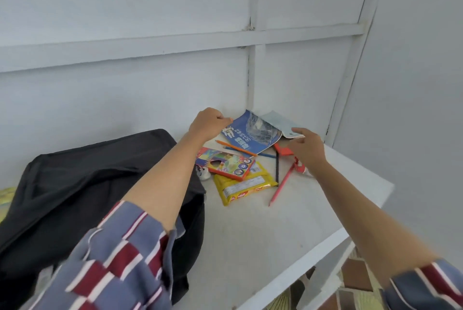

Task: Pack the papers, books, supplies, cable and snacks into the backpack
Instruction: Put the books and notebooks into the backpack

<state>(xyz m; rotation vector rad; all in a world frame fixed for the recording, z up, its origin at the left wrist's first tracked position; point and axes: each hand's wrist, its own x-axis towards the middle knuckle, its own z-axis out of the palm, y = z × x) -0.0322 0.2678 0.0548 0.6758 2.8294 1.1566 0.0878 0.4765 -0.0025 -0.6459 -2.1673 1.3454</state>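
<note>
A black backpack (82, 184) lies on the left of the white table (263, 229). My left hand (208, 123) pinches the left corner of a blue book (253, 133), lifting it. My right hand (307, 148) holds the edge of a pale green booklet (280, 121) beside it. Below the book lie a coloured-pencil box (224, 163), a yellow snack packet (244, 185), loose pencils including a pink one (281, 185), and a red item (283, 150) partly hidden by my right hand.
A small white object (203, 173) sits between the backpack and the pencil box. White panelled walls (150, 46) close off the back and right. The table's front edge (313, 257) runs diagonally, with tiled floor (355, 277) below.
</note>
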